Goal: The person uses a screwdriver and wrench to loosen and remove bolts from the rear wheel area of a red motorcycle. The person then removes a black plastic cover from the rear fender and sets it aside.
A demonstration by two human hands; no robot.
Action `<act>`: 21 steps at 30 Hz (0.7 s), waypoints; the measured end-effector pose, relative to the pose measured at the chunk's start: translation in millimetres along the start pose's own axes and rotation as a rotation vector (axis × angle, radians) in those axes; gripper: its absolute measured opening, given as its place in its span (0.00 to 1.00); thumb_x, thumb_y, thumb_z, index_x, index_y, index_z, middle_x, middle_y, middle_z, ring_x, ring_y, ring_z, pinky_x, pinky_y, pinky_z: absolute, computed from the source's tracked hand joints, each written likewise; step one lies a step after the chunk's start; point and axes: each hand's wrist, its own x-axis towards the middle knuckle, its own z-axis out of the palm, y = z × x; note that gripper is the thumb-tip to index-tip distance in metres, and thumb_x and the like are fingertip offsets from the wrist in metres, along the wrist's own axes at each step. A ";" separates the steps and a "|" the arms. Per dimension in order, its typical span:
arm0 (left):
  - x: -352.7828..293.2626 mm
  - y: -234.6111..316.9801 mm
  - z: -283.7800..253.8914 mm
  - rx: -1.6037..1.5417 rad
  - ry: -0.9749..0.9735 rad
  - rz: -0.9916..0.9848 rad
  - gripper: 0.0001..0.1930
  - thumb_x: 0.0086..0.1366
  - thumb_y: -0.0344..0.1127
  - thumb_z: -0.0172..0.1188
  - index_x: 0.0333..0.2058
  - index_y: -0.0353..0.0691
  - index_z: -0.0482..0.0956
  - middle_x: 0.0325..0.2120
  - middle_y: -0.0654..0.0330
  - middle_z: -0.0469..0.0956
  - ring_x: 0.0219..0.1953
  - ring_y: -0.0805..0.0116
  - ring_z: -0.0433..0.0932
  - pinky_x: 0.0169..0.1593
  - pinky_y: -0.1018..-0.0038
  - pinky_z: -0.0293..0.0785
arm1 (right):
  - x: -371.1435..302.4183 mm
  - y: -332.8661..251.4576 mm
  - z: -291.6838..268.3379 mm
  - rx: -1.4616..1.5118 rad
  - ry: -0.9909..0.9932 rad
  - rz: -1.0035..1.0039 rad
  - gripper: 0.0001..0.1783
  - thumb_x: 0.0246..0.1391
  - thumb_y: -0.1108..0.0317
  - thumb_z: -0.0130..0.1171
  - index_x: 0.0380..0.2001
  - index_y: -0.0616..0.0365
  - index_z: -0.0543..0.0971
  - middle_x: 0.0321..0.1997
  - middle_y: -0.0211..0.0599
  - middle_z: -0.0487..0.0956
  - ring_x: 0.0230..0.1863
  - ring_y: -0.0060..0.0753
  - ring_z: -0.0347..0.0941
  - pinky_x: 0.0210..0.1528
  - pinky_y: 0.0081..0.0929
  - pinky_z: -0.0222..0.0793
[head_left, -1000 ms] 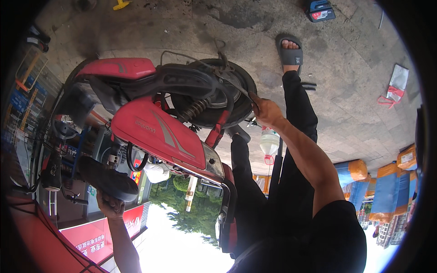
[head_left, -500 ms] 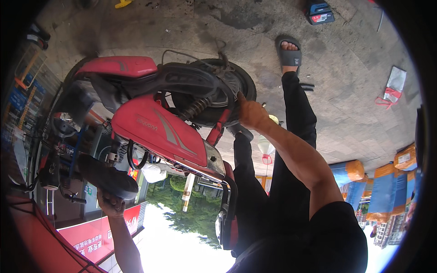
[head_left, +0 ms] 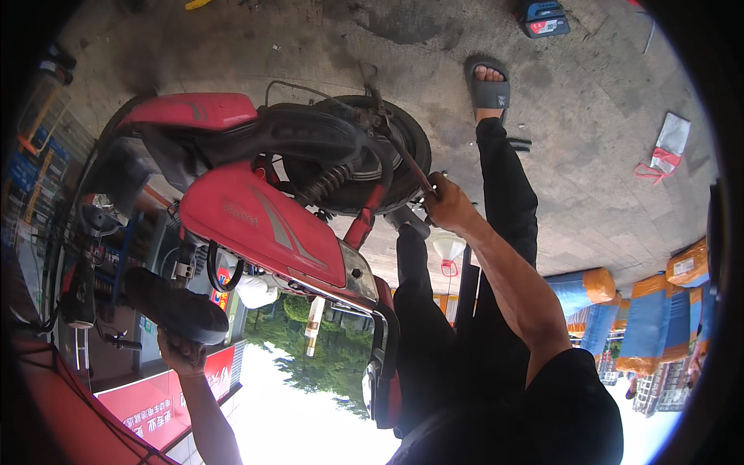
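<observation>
A red electric scooter (head_left: 256, 221) stands before me, its rear wheel (head_left: 415, 147) beside my feet. My right hand (head_left: 452, 204) is closed round the lower end of a long, rusty wrench (head_left: 409, 161). The wrench slants up across the tyre, and its far end meets the wheel hub, where the exact fit is too small to make out. My left hand (head_left: 183, 353) grips the edge of the scooter's black seat (head_left: 178, 308), fingers partly hidden beneath it. A coil shock absorber (head_left: 329, 184) shows between the red body panel and the wheel.
My sandalled foot (head_left: 489, 87) stands on the paved floor, right of the wheel. A blue power-tool battery (head_left: 545, 21) lies at the far right, and a white-and-red glove (head_left: 670, 147) nearer. A pale funnel-shaped thing (head_left: 449, 247) is by my legs. Blue-and-orange wrapped bundles (head_left: 651, 322) stand at right.
My right hand has moved away from the wheel, to the right and slightly nearer, and the wrench's shaft now shows. My left hand stays on the seat. The whole view has shifted slightly.
</observation>
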 end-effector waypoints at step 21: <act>1.0 0.9 11.7 -0.010 0.132 -0.007 0.23 0.74 0.47 0.44 0.16 0.50 0.63 0.07 0.68 0.55 0.04 0.79 0.50 0.06 0.84 0.50 | 63.0 33.1 -28.2 -0.616 -0.121 -0.259 0.34 0.54 0.70 0.53 0.66 0.44 0.64 0.32 0.46 0.80 0.33 0.49 0.80 0.36 0.43 0.75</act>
